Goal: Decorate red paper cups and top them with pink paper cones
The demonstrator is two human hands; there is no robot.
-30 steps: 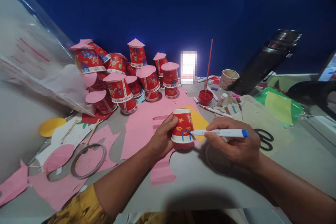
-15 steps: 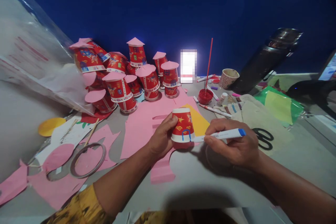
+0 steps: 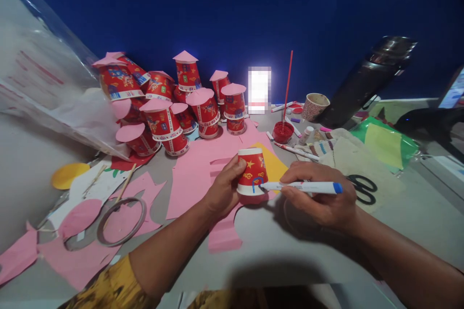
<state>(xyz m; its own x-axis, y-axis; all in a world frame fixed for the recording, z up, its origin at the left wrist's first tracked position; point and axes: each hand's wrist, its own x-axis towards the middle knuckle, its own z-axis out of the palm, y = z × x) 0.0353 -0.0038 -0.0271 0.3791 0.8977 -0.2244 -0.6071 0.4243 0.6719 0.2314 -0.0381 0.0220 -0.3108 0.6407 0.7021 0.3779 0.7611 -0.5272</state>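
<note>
My left hand [image 3: 226,181] is closed around the left side of a red paper cup [image 3: 252,166], held upside down with its white rim at the bottom. A blue arch outline is drawn on the cup just above that rim. In a pinch, my right hand [image 3: 321,193] holds a white marker [image 3: 308,187] with a blue end, lying nearly level. Its dark tip meets the cup at the right side of the blue outline. Beneath the cup lie pink paper [image 3: 192,174] and a yellow sheet [image 3: 273,166].
Stacked red cups with pink paper cones [image 3: 163,123] stand at the back left. A tape ring [image 3: 121,241] lies among pink scraps. To the right are a red paint pot [image 3: 283,133] with a stick, black-handled scissors [image 3: 362,188], a patterned cup [image 3: 315,107] and a black flask [image 3: 362,87].
The marker tip has moved left from beside the cup's lower edge onto the blue outline, and the marker lies more level. My left hand and the cup stay nearly still.
</note>
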